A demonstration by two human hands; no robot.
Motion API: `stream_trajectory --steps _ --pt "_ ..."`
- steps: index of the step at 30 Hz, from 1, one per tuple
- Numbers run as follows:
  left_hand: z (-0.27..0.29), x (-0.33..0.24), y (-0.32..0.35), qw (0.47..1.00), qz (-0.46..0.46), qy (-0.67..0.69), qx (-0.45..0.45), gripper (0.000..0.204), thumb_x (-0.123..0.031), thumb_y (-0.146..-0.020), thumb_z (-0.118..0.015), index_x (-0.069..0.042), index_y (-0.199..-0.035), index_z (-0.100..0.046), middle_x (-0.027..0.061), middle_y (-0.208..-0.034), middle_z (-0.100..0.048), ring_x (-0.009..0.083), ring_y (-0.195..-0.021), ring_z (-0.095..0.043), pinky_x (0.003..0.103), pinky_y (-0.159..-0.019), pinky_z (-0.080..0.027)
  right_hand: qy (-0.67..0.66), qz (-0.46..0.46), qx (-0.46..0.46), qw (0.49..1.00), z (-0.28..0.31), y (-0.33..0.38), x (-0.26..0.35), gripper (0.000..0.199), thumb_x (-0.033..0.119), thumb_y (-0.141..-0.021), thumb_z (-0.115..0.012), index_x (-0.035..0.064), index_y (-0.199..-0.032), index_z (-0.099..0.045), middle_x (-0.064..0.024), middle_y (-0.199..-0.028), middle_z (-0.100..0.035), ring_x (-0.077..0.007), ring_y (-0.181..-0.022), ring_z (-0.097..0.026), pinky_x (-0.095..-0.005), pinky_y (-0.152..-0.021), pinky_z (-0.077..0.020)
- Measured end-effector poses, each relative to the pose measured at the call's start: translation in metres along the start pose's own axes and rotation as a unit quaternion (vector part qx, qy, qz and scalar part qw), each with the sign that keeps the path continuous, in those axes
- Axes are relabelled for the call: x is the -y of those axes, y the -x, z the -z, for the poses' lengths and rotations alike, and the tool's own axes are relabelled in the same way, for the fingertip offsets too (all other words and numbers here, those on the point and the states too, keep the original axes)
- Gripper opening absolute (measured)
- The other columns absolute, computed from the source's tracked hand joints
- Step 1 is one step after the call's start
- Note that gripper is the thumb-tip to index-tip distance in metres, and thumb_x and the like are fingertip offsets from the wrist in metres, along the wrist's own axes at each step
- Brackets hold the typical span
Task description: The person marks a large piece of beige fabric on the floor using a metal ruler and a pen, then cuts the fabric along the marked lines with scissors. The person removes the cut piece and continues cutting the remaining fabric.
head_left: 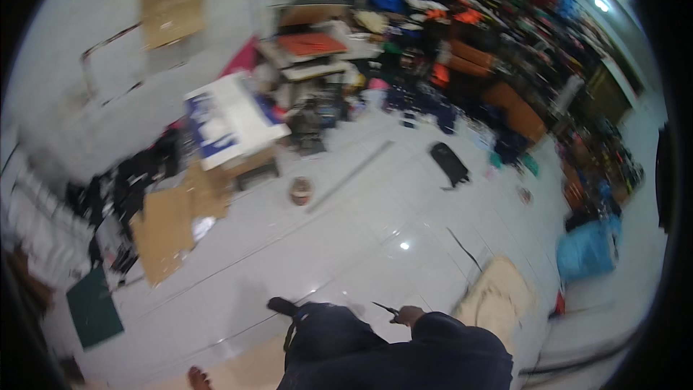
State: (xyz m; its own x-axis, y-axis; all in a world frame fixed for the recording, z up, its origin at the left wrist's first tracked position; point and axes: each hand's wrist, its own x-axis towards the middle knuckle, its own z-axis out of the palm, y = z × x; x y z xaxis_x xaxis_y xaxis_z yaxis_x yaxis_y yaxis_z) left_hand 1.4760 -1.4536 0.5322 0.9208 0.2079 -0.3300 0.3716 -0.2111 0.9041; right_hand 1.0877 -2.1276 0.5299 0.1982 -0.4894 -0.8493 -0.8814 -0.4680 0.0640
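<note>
My right hand (411, 315) is closed around a pair of dark-handled scissors (392, 311) in front of my dark clothing (404, 357). The thin blades point left, over the white tiles. I cannot see my left hand. A dark, blunt-ended piece (282, 306) sticks out at the left of my clothing; blur keeps me from telling what it is. What looks like a bare foot (198, 378) shows at the lower left edge.
White floor tiles (346, 245) carry a black pouch (449, 163), a round brown container (300, 191) and a cream cloth (498, 292). A low table (242, 119) and cardboard (166, 227) stand left. Clothes (505, 43) heap up behind; a blue bag (586, 249) is right.
</note>
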Motion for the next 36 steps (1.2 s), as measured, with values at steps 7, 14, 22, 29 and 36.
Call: stream_trajectory --steps 7,14,22,29,36 --pt "-0.033 0.104 0.142 0.913 0.369 -0.168 -0.044 0.047 -0.042 -0.089 -0.069 0.002 -0.105 -0.073 0.0173 -0.098 -0.073 0.0295 -0.080 -0.070 0.044 -0.072 -0.055 0.146 0.147 0.062 0.976 0.118 -0.091 0.309 0.065 0.067 -0.083 -0.066 0.0027 -0.075 -0.070 -0.0132 -0.072 -0.070 -0.0270 -0.070 -0.071 -0.0435 -0.067 -0.0533" --pt "0.000 0.138 0.146 0.826 0.537 -0.072 -0.158 0.050 -0.047 -0.089 -0.064 0.000 -0.101 -0.075 0.0225 -0.098 -0.073 0.0377 -0.093 -0.070 0.044 -0.082 -0.056 0.117 0.366 0.003 0.923 0.174 -0.069 0.695 0.055 0.045 -0.093 -0.070 -0.0024 -0.067 -0.060 -0.0077 -0.055 -0.055 -0.0201 -0.045 -0.057 -0.0346 -0.044 -0.0470" --pt "0.121 0.054 -0.085 0.891 0.407 -0.035 -0.199 0.056 -0.050 -0.089 -0.063 0.002 -0.107 -0.071 0.0247 -0.108 -0.071 0.0394 -0.107 -0.066 0.045 -0.097 -0.050 0.162 0.387 0.034 0.907 0.072 0.024 0.989 0.052 0.044 -0.094 -0.068 -0.0013 -0.069 -0.062 -0.0098 -0.057 -0.059 -0.0196 -0.047 -0.060 -0.0331 -0.045 -0.0453" --pt "0.342 -0.054 -0.279 0.855 0.243 0.070 -0.452 0.049 -0.041 -0.092 -0.069 -0.003 -0.124 -0.065 0.0167 -0.118 -0.069 0.0264 -0.113 -0.065 0.037 -0.099 -0.049 0.380 0.541 -0.082 0.746 -0.028 0.118 1.182 0.052 0.050 -0.088 -0.071 -0.0018 -0.084 -0.065 -0.0245 -0.084 -0.069 -0.0421 -0.085 -0.069 -0.0504 -0.078 -0.0516" --pt "0.287 -0.018 -0.321 0.703 0.369 0.177 -0.583 0.048 -0.039 -0.093 -0.066 0.001 -0.119 -0.066 0.0161 -0.109 -0.070 0.0236 -0.098 -0.066 0.037 -0.088 -0.051 0.654 0.409 -0.041 0.635 -0.063 0.129 1.413 0.056 0.055 -0.086 -0.069 -0.0007 -0.090 -0.069 -0.0227 -0.085 -0.071 -0.0427 -0.089 -0.070 -0.0523 -0.078 -0.0525"
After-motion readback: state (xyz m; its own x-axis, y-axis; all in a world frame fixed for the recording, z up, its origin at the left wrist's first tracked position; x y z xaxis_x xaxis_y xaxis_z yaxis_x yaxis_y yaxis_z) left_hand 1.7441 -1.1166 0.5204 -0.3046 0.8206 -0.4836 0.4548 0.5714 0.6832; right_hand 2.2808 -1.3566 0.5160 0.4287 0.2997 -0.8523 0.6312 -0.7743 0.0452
